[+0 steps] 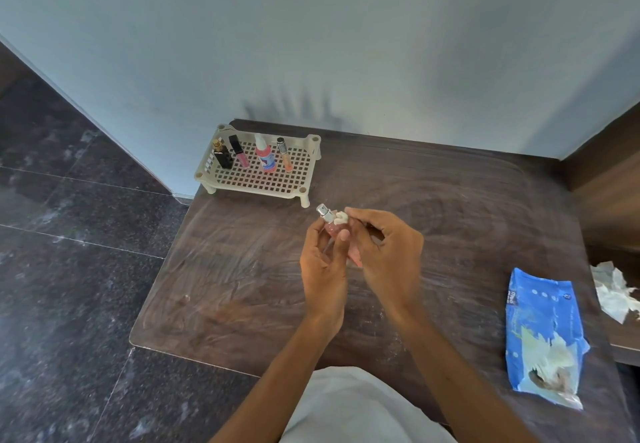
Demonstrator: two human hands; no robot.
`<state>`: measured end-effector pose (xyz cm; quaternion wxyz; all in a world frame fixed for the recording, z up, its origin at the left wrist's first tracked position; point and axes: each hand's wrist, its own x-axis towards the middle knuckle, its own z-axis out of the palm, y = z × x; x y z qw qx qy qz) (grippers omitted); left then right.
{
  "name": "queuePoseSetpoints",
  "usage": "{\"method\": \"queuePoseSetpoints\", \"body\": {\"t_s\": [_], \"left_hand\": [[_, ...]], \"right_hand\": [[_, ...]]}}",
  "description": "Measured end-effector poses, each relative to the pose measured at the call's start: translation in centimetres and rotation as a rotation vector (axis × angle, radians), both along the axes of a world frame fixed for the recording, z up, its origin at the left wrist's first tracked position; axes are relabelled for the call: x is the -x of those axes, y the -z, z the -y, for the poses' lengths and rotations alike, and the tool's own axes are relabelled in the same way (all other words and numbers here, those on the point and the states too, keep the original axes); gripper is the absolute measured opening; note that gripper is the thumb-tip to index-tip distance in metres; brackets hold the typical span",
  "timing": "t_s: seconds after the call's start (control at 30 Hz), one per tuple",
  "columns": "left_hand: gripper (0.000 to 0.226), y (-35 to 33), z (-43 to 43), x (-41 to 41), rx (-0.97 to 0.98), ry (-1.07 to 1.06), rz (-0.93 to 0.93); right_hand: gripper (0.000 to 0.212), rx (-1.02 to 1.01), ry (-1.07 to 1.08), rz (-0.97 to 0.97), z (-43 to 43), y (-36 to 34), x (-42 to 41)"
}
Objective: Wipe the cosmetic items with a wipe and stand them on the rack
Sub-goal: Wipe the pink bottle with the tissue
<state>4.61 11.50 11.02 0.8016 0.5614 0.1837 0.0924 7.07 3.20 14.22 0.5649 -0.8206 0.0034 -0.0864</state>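
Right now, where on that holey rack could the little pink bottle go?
The cream grid rack is bare along its front half and right end, beyond the orange tube. The back row is crowded: black bottle, pink gloss tube, pink spray bottle stand close together.

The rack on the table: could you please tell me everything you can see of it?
The rack is a cream, plastic-looking tray with a square-grid floor, a low rim and short corner legs. It stands at the table's far left corner, near the wall. Four items stand upright along its back: a black bottle with a gold cap, a pink gloss tube, a pink spray bottle and a slim orange tube. Its front half is bare. Neither hand touches it.
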Motion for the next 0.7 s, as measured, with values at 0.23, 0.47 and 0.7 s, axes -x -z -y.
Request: {"method": "queuePoseSetpoints", "body": {"t_s": [0.23, 0.47, 0.7], "left_hand": [[0.030, -0.4, -1.0, -0.8, -0.002, -0.013, 0.021], [0.031, 0.6, -0.5, 0.4, -0.095, 0.149, -0.030], [0.028, -0.3, -0.5, -0.3, -0.094, 0.183, 0.020]], "right_hand": [[0.018, 0.129, -0.084, 0.006, 0.9, 1.3, 0.7], [0.017, -0.045, -0.011, -0.154, 0.7, 1.3, 0.4], [0.013, -0.157, -0.015, -0.231, 1.1, 0.3, -0.3]]}}
